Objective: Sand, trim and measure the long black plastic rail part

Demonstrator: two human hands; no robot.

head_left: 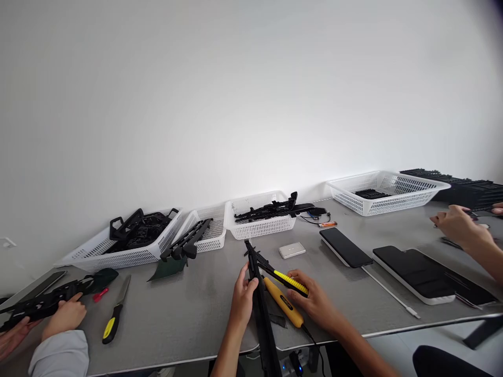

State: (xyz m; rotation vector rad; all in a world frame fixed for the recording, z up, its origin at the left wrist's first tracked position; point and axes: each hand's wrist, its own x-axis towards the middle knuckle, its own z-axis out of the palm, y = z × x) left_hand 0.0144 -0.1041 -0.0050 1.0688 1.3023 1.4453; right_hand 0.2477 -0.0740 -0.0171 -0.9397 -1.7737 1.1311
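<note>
My left hand [242, 297] is closed round a long black plastic part [262, 319], its thumb on the part's edge. In my right hand [314, 299] is a tool with a ribbed yellow and black handle [291, 282]; its dark front end lies against or close to the upper part of the black piece. Between my hands, an orange-yellow corded tool [283, 302] marked with dark lettering rests on the table, its black cord running over the front edge. A small dark scrap [278, 320] lies beside it.
White baskets with black parts stand along the wall, the nearest being the middle basket [261, 228]. A knife [117, 311] lies left; phones [346, 247] and a white cable [393, 293] lie right. Other people's hands [65, 317] work at both sides.
</note>
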